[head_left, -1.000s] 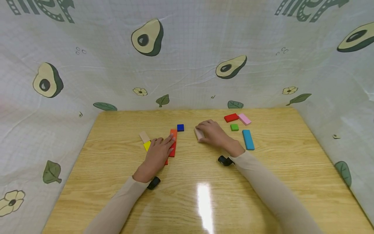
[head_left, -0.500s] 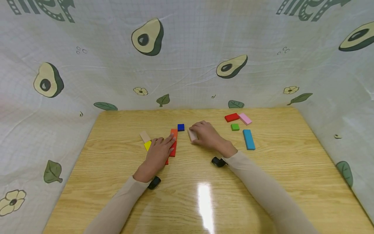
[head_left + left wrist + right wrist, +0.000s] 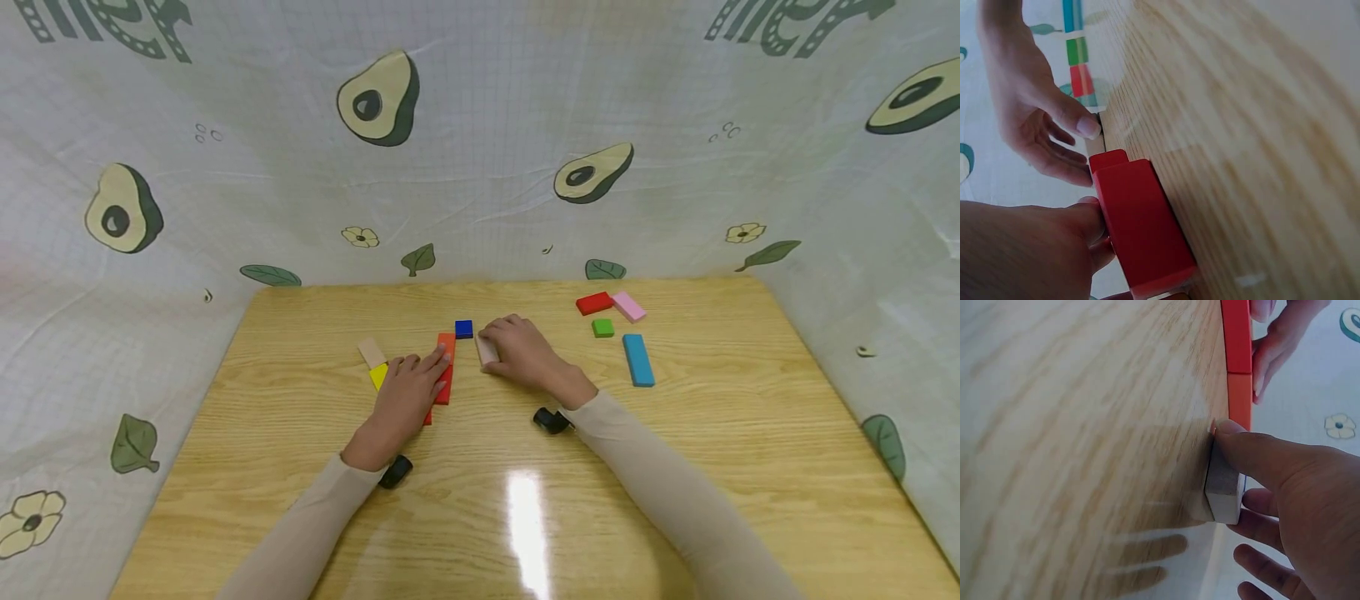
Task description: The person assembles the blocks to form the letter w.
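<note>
In the head view my right hand (image 3: pixel 521 354) pinches a pale wooden block (image 3: pixel 486 352), thumb at the near end and fingers at the far end. The block stands just right of a small dark blue block (image 3: pixel 464 329). My left hand (image 3: pixel 405 392) rests on a row of blocks, an orange one (image 3: pixel 447 340) in line with a red one (image 3: pixel 444 392), its fingers extended over them. Part of another red block (image 3: pixel 428 417) shows under the palm. The right wrist view shows the wooden block (image 3: pixel 1224 478) low on the table, near the orange block (image 3: pixel 1239 400).
Left of my left hand lie a tan block (image 3: pixel 371 352) and a partly covered yellow block (image 3: pixel 378 375). To the right are a red block (image 3: pixel 594 303), a pink one (image 3: pixel 628 307), a green one (image 3: pixel 602 327) and a light blue one (image 3: pixel 638 360). A patterned cloth (image 3: pixel 480 167) borders the table.
My right hand has moved left with the wooden block, bringing it close to the blue block and the orange-red row. My left hand has stayed in place.
</note>
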A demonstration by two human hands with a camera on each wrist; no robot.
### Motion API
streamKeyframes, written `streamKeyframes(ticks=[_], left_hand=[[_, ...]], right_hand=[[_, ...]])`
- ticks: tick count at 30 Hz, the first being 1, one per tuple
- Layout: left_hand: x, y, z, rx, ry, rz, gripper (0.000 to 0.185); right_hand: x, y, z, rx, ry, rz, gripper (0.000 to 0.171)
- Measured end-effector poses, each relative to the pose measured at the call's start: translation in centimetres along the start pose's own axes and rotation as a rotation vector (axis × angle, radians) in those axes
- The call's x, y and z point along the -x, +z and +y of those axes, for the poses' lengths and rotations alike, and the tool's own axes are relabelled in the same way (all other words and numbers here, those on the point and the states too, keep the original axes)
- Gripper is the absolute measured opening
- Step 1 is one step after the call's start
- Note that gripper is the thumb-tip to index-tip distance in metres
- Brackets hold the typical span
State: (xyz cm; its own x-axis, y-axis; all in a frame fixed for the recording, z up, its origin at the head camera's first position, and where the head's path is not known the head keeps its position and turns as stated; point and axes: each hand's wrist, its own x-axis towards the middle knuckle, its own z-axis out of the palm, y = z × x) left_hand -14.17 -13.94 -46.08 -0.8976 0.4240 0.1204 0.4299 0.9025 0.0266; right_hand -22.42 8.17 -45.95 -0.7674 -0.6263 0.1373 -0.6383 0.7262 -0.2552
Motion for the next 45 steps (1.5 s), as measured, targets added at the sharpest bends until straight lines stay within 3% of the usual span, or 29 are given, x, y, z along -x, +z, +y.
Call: streamKeyframes(ticks=[23, 36, 45], left_hand=[[0.0, 0.1, -0.1, 0.014, -0.008, -0.002, 0.044], [0.2, 0.1, -0.1, 0.014, 0.005, 0.025, 0.044], [0.2, 0.2, -0.1, 0.012, 0.002, 0.018, 0.044]], right_hand=[[0.3, 0.0, -0.5, -0.006, 0.0, 0.031, 0.062], [4.1, -2.1, 2.0, -0.028, 0.076, 0.092, 0.06], [6.9, -3.3, 5.0, -0.015, 0.184, 0.131, 0.059]])
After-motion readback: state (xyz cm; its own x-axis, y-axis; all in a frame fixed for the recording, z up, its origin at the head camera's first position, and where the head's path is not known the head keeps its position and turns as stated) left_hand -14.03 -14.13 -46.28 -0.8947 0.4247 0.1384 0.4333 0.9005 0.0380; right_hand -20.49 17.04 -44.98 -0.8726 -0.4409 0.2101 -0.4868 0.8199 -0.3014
